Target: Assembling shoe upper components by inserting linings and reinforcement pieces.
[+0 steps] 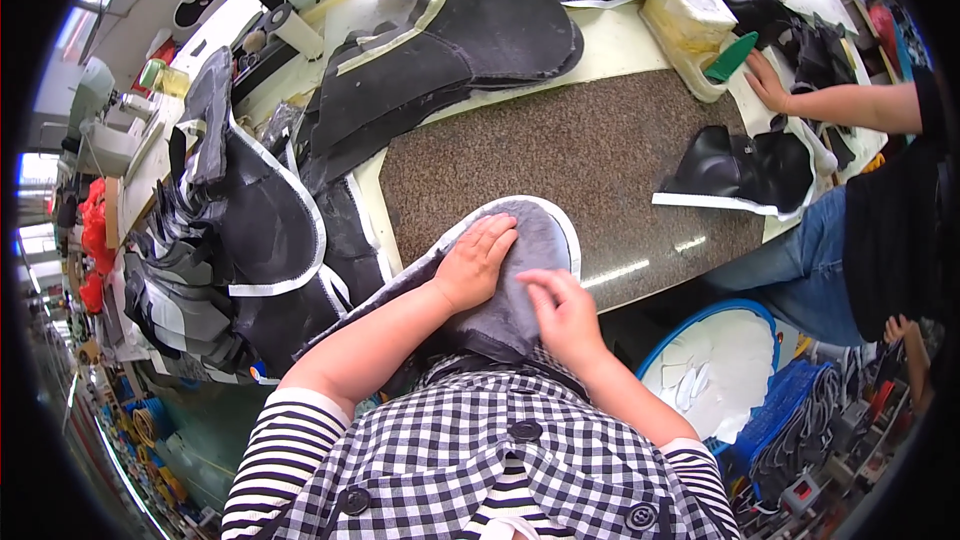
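A grey fuzzy fabric piece (535, 240) with a white edge strip lies over the near edge of a speckled brown slab (590, 150). My left hand (475, 262) rests flat on it, fingers apart, pressing the grey surface. My right hand (562, 310) touches the same piece at its near right side, fingers bent and pinching at the fabric. The lower part of the piece hangs toward my checked apron and is partly hidden by my arms.
Stacks of black and grey cut pieces (250, 230) fill the left, more (450, 35) lie at the back. Another person's hand (768, 80) reaches toward a yellowish tub (685, 10) with a green scraper (732, 55). A black piece (745, 172) lies right; a blue-rimmed bin (722, 360) stands below.
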Demonstrator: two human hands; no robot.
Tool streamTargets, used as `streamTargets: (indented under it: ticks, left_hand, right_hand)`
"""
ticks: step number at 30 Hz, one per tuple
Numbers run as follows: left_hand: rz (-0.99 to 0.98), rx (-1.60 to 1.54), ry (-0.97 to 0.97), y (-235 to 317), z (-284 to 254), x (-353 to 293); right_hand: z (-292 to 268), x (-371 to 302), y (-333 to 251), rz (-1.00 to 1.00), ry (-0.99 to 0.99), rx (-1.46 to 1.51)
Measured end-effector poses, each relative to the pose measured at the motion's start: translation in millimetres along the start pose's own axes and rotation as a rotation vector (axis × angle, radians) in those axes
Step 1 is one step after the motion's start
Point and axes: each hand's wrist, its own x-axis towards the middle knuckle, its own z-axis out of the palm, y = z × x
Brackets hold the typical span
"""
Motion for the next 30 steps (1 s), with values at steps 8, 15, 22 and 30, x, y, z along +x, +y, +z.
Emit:
streamTargets:
  ticks: [8, 15, 22, 30]
  left_hand:
    - [0.081, 0.213, -0.125, 0, -1, 1]
    - [0.125, 0.249, -0.373, 35, -7, 26]
    - [0.103, 0.207, -0.415, 40, -10, 29]
    - [0.020, 0.180, -0.427, 43, -3, 51]
  right_hand:
    - [10, -14, 57, 0.189, 0.073, 0.190]
    - [28, -21, 62, 0.087, 0.275, 0.023]
    - [25, -49, 51, 0.355, 0.346, 0.232]
    - [23, -54, 53, 0.462, 0.186, -0.055]
